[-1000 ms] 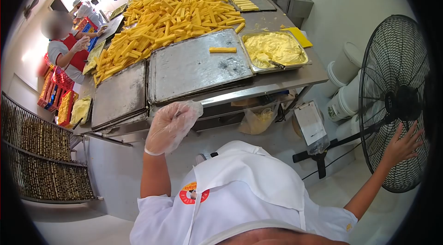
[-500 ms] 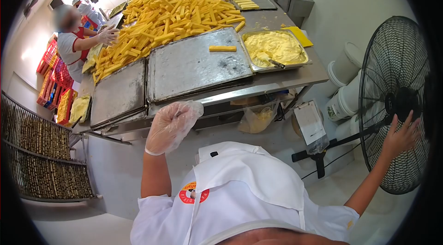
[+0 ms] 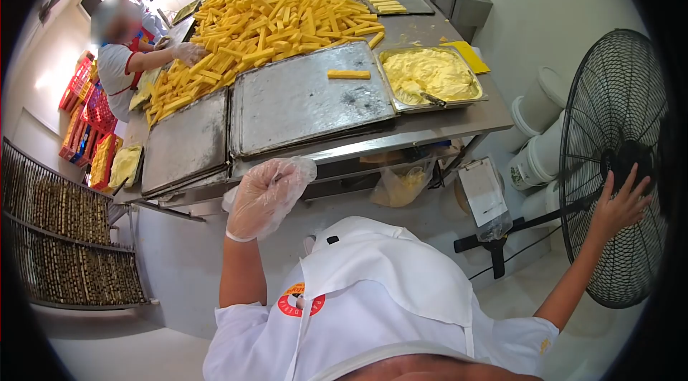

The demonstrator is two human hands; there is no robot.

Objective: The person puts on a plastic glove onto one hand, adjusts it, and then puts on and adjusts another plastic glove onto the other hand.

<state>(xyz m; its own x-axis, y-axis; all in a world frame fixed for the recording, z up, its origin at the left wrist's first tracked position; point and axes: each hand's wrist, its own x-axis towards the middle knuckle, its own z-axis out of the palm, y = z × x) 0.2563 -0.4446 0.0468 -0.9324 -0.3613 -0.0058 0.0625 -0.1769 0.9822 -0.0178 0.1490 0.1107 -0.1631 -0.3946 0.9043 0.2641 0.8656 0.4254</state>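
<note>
Your right hand (image 3: 620, 207) lies flat on the fan (image 3: 615, 166) grille, fingers spread, gripping nothing. Your gloved left hand (image 3: 266, 194), loosely curled and empty, hovers by the table (image 3: 459, 119) edge, left of the fan

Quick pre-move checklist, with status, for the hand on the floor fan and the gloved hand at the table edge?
1. Right hand flat on the fan grille: ok.
2. Fingers outside the grille: ok.
3. Fan blades stopped: cannot tell.
4. Left hand gloved, closed, at the table edge: ok.
5. What the left hand holds: cannot tell.
6. Cable on the floor by the fan base: not ok, trip risk.
</note>
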